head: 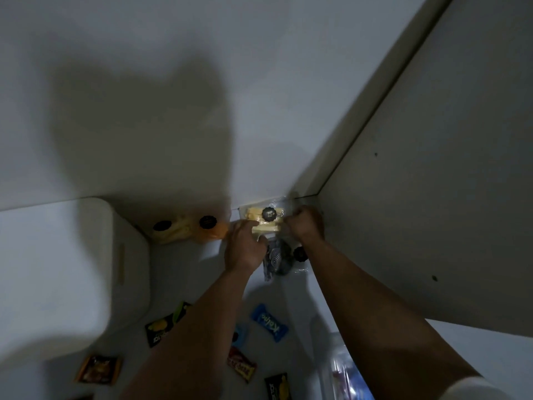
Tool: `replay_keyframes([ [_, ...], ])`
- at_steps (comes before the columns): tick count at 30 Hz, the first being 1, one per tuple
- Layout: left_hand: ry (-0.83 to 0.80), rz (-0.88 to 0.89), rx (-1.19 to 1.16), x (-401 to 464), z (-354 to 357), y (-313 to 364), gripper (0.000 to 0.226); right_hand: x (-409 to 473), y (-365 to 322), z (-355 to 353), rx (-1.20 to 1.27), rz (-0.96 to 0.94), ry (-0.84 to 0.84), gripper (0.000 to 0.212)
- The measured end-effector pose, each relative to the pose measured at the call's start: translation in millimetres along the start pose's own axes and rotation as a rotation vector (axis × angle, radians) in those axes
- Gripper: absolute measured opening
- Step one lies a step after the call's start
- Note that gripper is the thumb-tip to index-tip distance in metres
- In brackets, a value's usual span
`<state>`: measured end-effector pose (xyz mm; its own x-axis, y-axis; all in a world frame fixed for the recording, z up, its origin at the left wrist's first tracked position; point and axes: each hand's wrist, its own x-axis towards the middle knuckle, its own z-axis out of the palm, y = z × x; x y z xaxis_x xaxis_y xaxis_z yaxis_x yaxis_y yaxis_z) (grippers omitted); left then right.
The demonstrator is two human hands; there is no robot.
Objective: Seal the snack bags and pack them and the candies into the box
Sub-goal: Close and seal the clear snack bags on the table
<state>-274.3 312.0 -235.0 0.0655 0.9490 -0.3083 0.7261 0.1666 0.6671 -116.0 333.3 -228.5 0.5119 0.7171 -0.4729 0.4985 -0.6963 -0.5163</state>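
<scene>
A clear snack bag of pale yellow sticks (264,220) with a round black label lies at the back of the white table, against the wall. My left hand (244,247) grips its left end and my right hand (305,226) is closed on its right end. A second bag of yellow sticks (173,228) and a bag of orange snacks (212,230) lie to the left. A bag of dark round snacks (278,259) rests just below my hands. Wrapped candies are scattered nearer to me, among them a blue one (269,322) and a black-and-yellow one (158,329).
A white box with a lid (57,272) stands at the left of the table. A white cabinet side (418,197) rises at the right. A clear plastic container (343,368) sits at the lower right. More candies (98,369) lie near the front edge.
</scene>
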Motion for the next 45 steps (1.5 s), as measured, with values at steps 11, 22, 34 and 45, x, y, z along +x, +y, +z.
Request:
replay_keyframes([
  [11, -0.128, -0.060, -0.254, -39.7, -28.7, -2.7, 0.024, -62.1, -15.1, -26.7, 0.394, -0.314, 0.084, 0.019],
  [22, -0.087, -0.059, -0.694, -158.3, -127.2, 12.3, 0.040, -231.7, -16.1, -47.8, 0.455, -0.593, -0.059, 0.020],
  [34, -0.024, -0.031, -0.352, -291.7, -182.4, -52.4, 0.028, -376.0, 19.1, 19.9, 0.173, -0.616, 0.073, 0.020],
  [45, 0.116, 0.004, -0.140, -356.8, -212.9, -86.8, 0.038, -425.5, 10.2, 24.9, 0.031, -0.676, 0.004, 0.025],
])
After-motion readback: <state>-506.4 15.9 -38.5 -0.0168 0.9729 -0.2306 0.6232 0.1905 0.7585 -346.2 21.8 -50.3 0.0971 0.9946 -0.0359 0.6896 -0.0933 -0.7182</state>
